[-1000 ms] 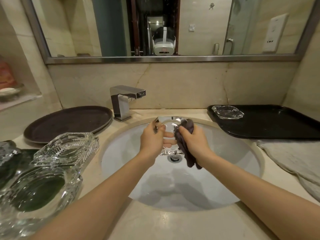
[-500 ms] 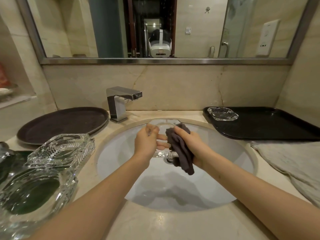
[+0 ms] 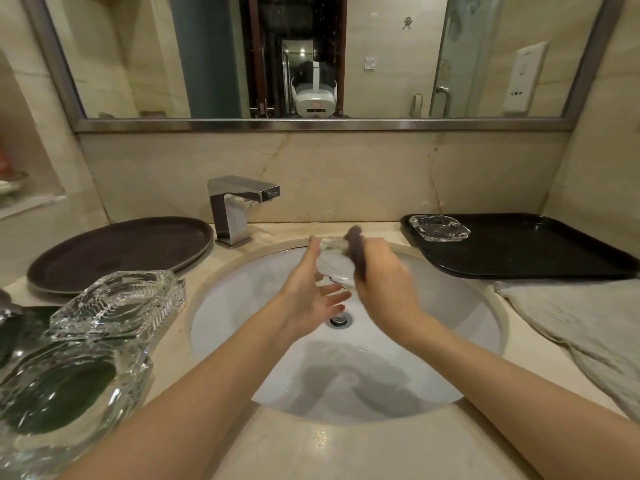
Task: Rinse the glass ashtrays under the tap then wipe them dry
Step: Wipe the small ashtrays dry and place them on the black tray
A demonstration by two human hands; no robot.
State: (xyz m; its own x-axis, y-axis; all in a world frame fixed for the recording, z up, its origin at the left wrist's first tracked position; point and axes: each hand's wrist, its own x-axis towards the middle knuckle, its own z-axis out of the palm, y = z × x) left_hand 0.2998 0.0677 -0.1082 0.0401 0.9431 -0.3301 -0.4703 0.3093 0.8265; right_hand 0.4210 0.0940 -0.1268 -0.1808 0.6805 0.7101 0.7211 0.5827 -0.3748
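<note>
Now that the left hand (image 3: 311,299) has spread flat under the ashtray (image 3: 334,268), the right hand (image 3: 381,282), gripping the cloth (image 3: 356,251), is probably finishing the drying.

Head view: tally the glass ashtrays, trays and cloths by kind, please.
Glass ashtrays: 4 (one held over the basin, one on the black rectangular tray, two stacked at left)
Trays: 2 (round brown tray, black rectangular tray)
Cloths: 2 (dark wiping cloth, grey towel)
Total: 8
</note>
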